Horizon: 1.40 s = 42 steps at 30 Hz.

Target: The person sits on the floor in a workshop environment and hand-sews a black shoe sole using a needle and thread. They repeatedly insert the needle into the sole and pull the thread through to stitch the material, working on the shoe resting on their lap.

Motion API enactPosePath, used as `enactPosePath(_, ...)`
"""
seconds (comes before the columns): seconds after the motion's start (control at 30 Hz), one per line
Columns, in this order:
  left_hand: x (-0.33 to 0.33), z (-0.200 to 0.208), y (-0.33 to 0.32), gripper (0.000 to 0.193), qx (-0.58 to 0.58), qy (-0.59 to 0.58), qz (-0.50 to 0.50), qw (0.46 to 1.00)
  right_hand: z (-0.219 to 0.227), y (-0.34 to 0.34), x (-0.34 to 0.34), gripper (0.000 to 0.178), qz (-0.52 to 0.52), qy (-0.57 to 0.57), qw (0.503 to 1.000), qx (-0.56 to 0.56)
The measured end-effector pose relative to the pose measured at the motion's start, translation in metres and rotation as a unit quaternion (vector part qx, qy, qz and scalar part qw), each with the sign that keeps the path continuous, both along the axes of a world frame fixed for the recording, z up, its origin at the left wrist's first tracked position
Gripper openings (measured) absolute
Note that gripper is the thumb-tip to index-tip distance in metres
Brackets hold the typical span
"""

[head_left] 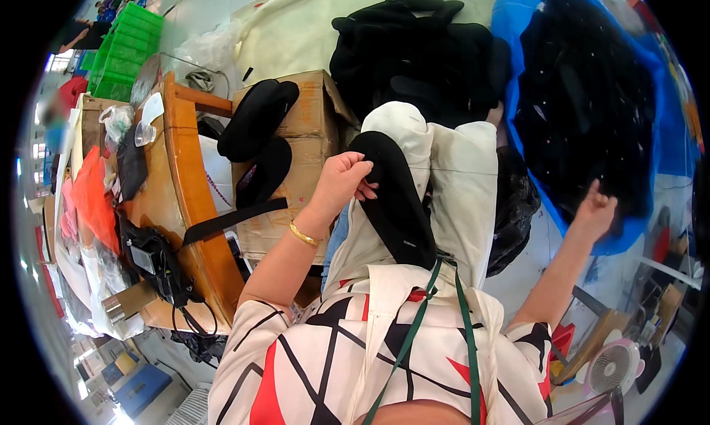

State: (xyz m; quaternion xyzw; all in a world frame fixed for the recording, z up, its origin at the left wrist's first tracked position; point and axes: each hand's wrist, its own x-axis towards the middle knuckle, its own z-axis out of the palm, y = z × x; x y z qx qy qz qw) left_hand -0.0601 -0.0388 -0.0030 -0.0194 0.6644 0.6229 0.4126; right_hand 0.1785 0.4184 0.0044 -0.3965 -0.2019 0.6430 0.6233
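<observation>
Black slipper (pixel 403 203) lies mid-frame on the lap (pixel 462 181), likely for support; left fingers (pixel 353 163) pinch together at its edge. Right fingers (pixel 606 205), half-curled, grip unclear, overhang the blue bag (pixel 629 234) at right.

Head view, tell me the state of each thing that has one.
Left hand: pinching the black slipper
Black slipper: over the lap, held at its edge
Right hand: at the blue bag, index finger extended
Blue bag: open, filled with black pieces
Pink fan: running or off, I can't tell

Left head-mounted fisheye, facing down
Close above the patterned shirt (pixel 318 358), it looks over the left hand (pixel 347 177) and right hand (pixel 594 213) toward the floor (pixel 529 271).
</observation>
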Motion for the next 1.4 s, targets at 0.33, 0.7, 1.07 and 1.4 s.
enactPosePath(0.33, 0.021, 0.017, 0.011, 0.048, -0.179, 0.398, -0.094, 0.895, -0.020, -0.236, -0.123, 0.014, 0.536, -0.394, 0.521, 0.535)
enactPosePath(0.7, 0.033, 0.020, 0.018, 0.045, -0.244, 0.736, -0.204, 0.598, -0.024, -0.247, -0.158, 0.015, 0.445, -0.366, 0.682, 0.450)
enactPosePath(1.07, 0.033, 0.007, 0.020, 0.047, -0.318, 0.605, -0.200, 0.702, -0.014, -0.288, -0.172, 0.037, 0.609, 0.122, 0.782, -0.052)
enactPosePath(1.4, -0.010, 0.016, 0.055, 0.044, -0.108, 0.643, -0.239, 0.719, 0.048, -0.279, -0.141, 0.038, 0.532, 0.048, 0.836, 0.127)
